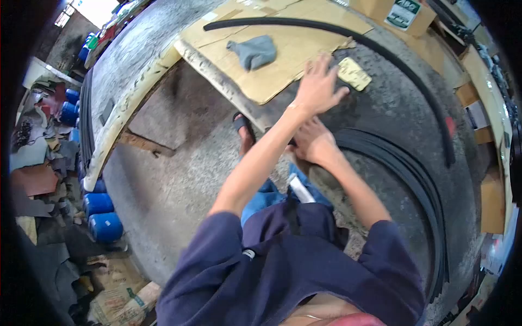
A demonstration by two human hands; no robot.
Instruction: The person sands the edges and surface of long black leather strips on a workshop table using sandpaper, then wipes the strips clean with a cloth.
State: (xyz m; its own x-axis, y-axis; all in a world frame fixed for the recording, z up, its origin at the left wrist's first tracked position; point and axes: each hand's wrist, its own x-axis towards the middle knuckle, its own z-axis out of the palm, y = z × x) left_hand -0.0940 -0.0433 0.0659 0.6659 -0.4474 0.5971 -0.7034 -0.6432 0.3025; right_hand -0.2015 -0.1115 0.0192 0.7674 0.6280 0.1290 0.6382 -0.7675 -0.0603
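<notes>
My left hand (317, 89) reaches over the dark tabletop with its fingers spread. Its fingertips are by the cardboard's edge, and its thumb points toward a small yellow block (354, 74) with dark markings. Closer to me, my right hand (315, 142) is closed at the table's near edge, partly behind my left wrist. It grips one end of a bundle of long black strips (389, 155), which curves away to the right; the exact grip is partly hidden. A crumpled grey cloth (254, 52) lies on the cardboard sheet (304, 51).
A thick black tube (375, 46) arcs across the cardboard and down the table's right side. Cardboard boxes (416, 22) stand along the far right. To the left are a worn curved table edge (136, 92), blue containers (105, 226) and piled scraps (35, 179).
</notes>
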